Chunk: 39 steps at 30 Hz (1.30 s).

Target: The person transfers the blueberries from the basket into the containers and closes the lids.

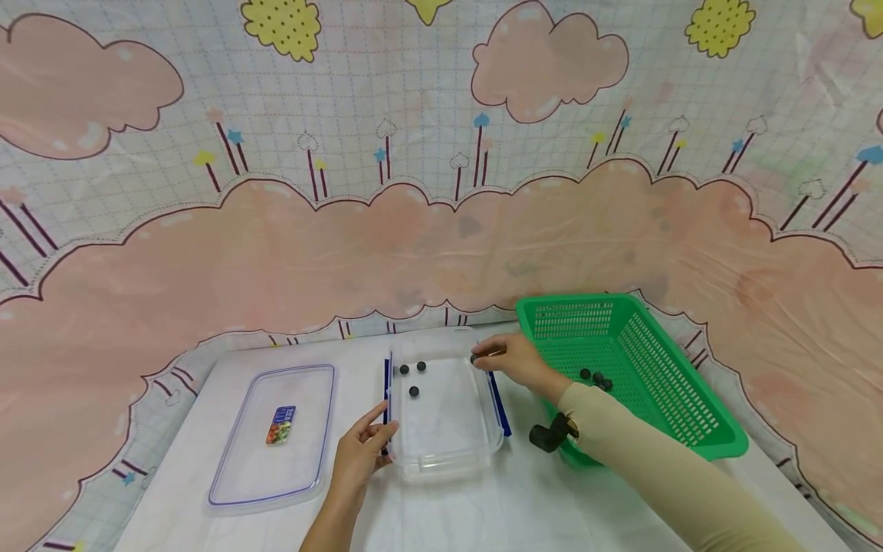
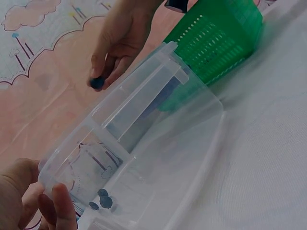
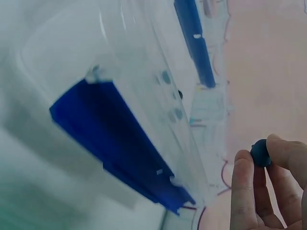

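Observation:
A clear plastic box point(image 1: 451, 418) with blue side latches stands in the middle of the table. My left hand point(image 1: 360, 448) grips its left wall, thumb on the near side and fingers lower down. Three small dark balls point(image 1: 414, 392) lie on the box floor toward the far left. Over the box's far right rim, my right hand point(image 1: 513, 359) pinches another dark ball point(image 3: 260, 153) between thumb and fingertips. In the left wrist view that ball hangs above the box's wall, apart from it.
To the right stands a green perforated basket point(image 1: 690, 410), with several dark balls point(image 1: 599, 379) on its floor. A clear lid point(image 1: 241, 468) with a blue seal and a printed label lies flat on the left. Behind the table hangs a patterned cloth point(image 1: 428, 253).

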### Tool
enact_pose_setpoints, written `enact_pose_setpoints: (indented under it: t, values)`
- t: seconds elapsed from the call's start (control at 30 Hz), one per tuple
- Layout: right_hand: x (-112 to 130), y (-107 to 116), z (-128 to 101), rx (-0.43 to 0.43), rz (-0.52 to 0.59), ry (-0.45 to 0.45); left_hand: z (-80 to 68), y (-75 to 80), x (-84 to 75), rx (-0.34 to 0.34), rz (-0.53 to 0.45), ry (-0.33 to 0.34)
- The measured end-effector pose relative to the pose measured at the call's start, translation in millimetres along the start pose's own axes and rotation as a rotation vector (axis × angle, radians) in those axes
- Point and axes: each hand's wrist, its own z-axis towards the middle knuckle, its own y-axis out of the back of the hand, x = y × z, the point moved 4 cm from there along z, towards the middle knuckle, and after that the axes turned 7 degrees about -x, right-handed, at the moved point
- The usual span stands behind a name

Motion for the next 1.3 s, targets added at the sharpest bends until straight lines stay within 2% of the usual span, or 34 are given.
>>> enact_pose_setpoints:
  t: [0.33, 0.57, 1.17, 1.3]
  values:
    - [6, -36, 0, 0.031, -0.043, -0.010, 3.3, -0.1, 1.0, -0.002, -0.002, -0.005]
    - [5, -51, 2, 0.029, -0.137, 0.104, 4.0, 0.2, 0.2, 0.009, -0.006, -0.001]
    - [1, -68, 3, 0.068, -0.188, 0.174, 5.5, -0.2, 0.5, 0.006, -0.007, -0.007]
    - [2, -63, -1, -0.007, -0.164, 0.200, 6.1, -0.7, 1.1, 0.007, -0.016, -0.010]
